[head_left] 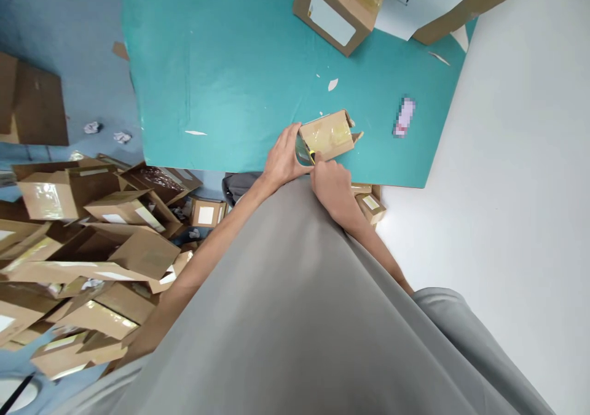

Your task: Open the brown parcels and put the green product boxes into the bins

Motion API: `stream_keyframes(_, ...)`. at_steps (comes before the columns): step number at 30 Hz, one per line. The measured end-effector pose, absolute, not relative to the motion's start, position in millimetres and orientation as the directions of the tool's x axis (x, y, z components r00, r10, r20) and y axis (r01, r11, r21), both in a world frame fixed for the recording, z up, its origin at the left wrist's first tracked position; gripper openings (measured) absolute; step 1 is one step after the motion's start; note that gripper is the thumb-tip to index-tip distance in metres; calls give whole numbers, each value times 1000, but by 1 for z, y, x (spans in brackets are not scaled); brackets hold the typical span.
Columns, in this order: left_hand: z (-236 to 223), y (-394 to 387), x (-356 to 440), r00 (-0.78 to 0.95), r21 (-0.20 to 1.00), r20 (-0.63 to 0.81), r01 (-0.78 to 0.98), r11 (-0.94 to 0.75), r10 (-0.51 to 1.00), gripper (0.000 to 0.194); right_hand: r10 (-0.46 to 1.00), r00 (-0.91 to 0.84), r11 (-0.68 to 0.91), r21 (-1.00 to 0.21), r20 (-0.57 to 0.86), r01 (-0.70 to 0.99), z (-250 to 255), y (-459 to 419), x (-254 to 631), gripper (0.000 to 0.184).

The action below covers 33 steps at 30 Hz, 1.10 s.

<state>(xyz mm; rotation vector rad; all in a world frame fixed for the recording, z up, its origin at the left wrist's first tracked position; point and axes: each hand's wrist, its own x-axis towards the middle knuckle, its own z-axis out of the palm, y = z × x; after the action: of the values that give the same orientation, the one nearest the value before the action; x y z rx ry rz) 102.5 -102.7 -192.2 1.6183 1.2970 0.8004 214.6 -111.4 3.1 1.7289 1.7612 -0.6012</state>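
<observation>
A small cardboard box (328, 136) lies tilted near the front edge of the green-topped table (216, 77), with clear tape along it and torn flaps at its right end. My left hand (283, 157) grips its left end, fingers at the far side and thumb at the near side. In my closed right hand (332, 184) is a small yellow-and-black box cutter (313, 155), its front end against the box's left end. Most of the cutter is hidden by my fingers, and its blade cannot be made out.
A larger taped box (341, 15) stands at the back beside a paper sign (428, 0) with handwritten characters. A blurred pinkish item (404, 117) lies to the right. Opened cartons (115, 249) pile up on the floor at left. A white wall (516, 175) borders the right side.
</observation>
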Motion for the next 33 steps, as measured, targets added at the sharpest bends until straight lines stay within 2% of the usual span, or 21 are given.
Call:
stream_keyframes(10, -191, -105, 103, 266, 904, -64, 423, -57, 962, 117, 718, 31, 31, 78, -695, 996, 5, -114, 212, 47)
stream_keyframes(15, -196, -109, 105, 210, 900, -44, 433, -52, 977, 120, 712, -25, 50, 15, -701, 999, 1, -111, 217, 45)
stream_keyframes(20, -192, -114, 110, 199, 892, -42, 449, -53, 979, 119, 702, -11, 27, 12, -712, 1000, -1, -115, 227, 44)
stream_keyframes(33, -185, -121, 119, 104, 863, -88, 504, 24, 991, 122, 723, -189, 151, -114, -664, 982, -10, -118, 246, 45)
